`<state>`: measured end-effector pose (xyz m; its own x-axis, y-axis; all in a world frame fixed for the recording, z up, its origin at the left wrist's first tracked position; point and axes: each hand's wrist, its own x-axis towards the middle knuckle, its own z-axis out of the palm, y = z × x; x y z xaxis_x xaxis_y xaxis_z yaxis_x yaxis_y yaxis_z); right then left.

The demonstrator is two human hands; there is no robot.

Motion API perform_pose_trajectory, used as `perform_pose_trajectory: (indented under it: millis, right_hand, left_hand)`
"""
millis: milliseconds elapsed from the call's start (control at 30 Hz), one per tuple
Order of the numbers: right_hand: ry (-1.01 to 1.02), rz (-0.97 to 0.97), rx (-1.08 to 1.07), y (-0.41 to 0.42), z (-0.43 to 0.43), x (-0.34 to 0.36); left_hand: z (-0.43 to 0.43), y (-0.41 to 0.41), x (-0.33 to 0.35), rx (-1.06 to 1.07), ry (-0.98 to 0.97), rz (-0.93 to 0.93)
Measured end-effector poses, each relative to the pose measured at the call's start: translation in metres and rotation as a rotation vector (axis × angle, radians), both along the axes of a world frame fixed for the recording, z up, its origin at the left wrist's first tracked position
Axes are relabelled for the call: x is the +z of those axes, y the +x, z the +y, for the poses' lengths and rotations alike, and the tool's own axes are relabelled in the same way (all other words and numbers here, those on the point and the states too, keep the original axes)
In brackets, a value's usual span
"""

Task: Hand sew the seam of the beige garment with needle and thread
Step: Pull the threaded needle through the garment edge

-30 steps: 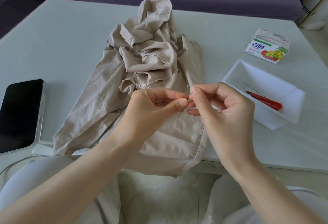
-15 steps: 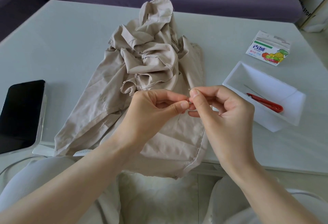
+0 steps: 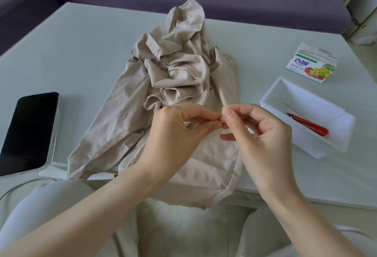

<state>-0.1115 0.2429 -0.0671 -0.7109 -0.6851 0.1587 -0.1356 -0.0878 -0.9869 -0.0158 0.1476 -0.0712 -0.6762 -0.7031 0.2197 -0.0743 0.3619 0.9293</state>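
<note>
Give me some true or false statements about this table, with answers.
1. The black-screened phone lies left of the crumpled beige garment. True.
2. The red plastic tool lies on the pale table. False: it lies inside the white plastic box.
3. Left hand and right hand pinch fingertip to fingertip above the garment. True; the needle barely shows.
4. The fruit-printed carton stands inside that box. False: it sits on the table beyond it.

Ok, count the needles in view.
1 plainly shows: a needle lying in the white tray beside the red tool. Another may be hidden where the left hand and right hand pinch fingertips together.
</note>
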Motion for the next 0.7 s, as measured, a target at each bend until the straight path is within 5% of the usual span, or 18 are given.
perform_pose_trajectory:
  millis: [333, 700]
  right_hand:
    - [0.027, 0.061, 0.027, -0.0019, 0.0000, -0.0006]
    - [0.040, 0.110, 0.038, 0.0011, -0.0014, -0.0055]
  left_hand:
    - [-0.0010, 0.0019, 0.0061, -0.052, 0.194, 0.064]
    - [0.0008, -0.0002, -0.0001, 0.064, -0.162, -0.032]
